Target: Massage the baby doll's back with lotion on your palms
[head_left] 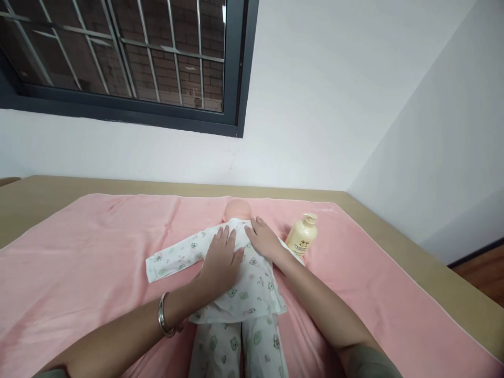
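A baby doll (238, 209) lies stretched out on a pink blanket, its bald head toward the wall. It wears a white printed pajama top (252, 286) and matching pajama pants (261, 346). My left hand (221, 262) rests flat on the left and middle of the top, fingers extended. Near the doll's right-side shoulder, my right hand (264, 240) lies flat with fingers out. The left sleeve (175, 260) spreads out sideways; my right forearm partly hides the other sleeve. Beside that sleeve a pale yellow pump bottle (302, 235) leans at a tilt.
The pink blanket (98, 236) covers most of a wooden table (425, 262). A white wall (307, 105) rises behind its far edge, with a dark-framed barred window (236, 100) at upper left. Another wall (452, 173) stands on the right.
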`<state>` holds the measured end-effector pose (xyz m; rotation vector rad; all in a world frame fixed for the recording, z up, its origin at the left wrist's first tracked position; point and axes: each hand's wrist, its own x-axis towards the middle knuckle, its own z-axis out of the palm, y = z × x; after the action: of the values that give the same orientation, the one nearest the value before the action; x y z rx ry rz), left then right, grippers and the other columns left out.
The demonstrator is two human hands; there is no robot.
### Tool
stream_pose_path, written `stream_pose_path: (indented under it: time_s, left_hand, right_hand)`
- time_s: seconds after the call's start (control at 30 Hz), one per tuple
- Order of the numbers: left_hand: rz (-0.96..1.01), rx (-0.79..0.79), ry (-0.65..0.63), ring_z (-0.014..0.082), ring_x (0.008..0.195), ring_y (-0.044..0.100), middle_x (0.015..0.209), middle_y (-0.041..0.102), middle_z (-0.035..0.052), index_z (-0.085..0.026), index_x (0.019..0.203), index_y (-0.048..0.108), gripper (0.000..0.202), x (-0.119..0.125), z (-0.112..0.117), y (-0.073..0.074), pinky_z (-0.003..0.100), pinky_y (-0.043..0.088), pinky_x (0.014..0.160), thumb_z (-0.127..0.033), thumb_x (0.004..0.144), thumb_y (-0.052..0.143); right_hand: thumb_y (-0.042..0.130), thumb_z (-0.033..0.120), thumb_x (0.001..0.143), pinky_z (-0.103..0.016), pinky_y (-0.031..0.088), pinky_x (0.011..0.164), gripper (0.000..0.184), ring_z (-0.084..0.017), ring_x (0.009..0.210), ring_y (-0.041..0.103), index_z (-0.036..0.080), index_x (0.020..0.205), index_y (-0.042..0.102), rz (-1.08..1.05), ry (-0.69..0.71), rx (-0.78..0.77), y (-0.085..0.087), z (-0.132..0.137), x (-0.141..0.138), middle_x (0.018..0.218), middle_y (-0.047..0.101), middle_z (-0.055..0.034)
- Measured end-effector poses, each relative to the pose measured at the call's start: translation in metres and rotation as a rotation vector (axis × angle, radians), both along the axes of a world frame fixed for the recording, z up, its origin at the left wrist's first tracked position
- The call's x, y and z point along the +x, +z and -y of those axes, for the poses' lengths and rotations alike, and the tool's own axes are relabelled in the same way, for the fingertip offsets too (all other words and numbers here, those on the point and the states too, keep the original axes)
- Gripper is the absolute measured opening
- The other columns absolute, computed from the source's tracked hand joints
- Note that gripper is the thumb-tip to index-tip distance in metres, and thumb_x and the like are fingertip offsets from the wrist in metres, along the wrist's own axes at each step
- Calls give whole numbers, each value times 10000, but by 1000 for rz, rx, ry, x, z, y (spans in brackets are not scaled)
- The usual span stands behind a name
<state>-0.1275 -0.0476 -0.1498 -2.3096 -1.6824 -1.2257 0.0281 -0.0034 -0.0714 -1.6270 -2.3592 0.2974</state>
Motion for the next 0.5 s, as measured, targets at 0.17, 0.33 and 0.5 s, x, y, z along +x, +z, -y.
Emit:
stream_pose_path:
  time_s: [0.17, 0.33, 0.5]
  left_hand:
    - [7, -112, -1, 331, 1370, 467, 1372, 587, 198, -155, 1336, 532, 457, -22, -35, 12, 619, 385, 1090, -347, 1004, 283]
    - [-34, -117, 51, 331, 1425, 392, 1464, 494, 224, -86, 1402, 463, 514, -12, -22, 15, 565, 344, 1141, -354, 1002, 285]
    - [-54, -54, 15, 365, 1476, 292, 1545, 386, 227, -88, 1448, 412, 542, 3, 9, 10, 581, 309, 1160, -364, 992, 315]
  right_hand:
    - [342, 410, 1016, -479, 207, 1206, 633, -342, 1490, 254, 1, 1497, 368, 55, 112, 166, -9, 34, -14, 1573, 326, -248]
    - [261, 356, 1037, -478, 232, 1195, 568, -298, 1474, 308, 55, 1503, 381, 29, 109, 100, -4, 20, -9, 1560, 376, -205]
    - [257, 365, 1040, -470, 241, 1193, 583, -295, 1463, 331, 15, 1491, 376, 60, 10, 43, 1, 7, -6, 1549, 388, -222]
